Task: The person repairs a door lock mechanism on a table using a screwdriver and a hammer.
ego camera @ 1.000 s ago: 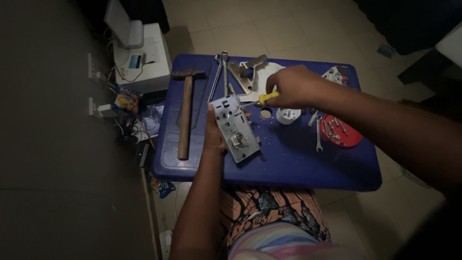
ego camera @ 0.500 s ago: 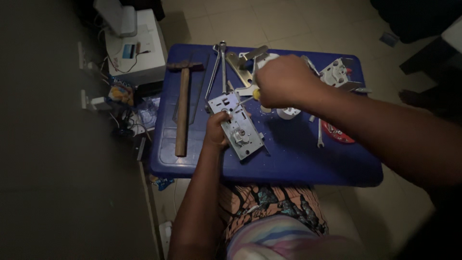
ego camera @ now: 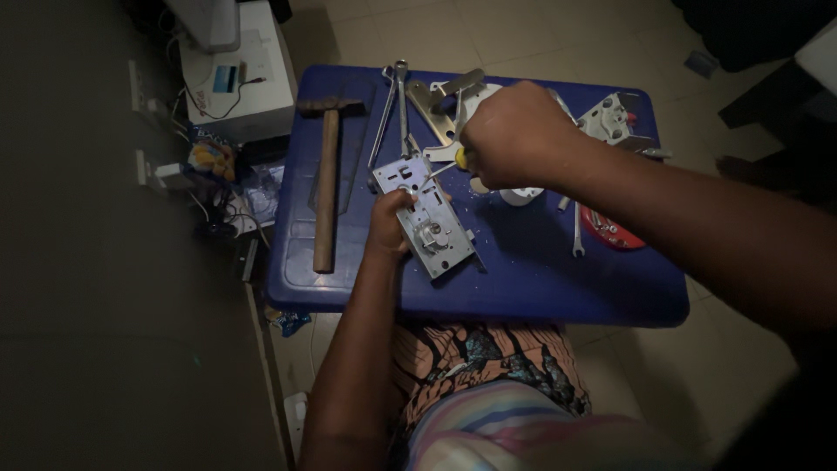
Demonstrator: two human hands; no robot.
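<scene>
On the blue bench (ego camera: 488, 288), head view: left hand (ego camera: 390, 225) is clamped on the grey mortise lock case (ego camera: 425, 214), pinning it flat so it cannot shift. Right hand (ego camera: 514, 135) is closed round a yellow-handled screwdriver (ego camera: 446, 162), tip angled onto the case. Hammer (ego camera: 325, 179) and spanners (ego camera: 394, 109) lie just beside. Compared with the earlier frame, the right fist sits lower, nearer the lock.
</scene>
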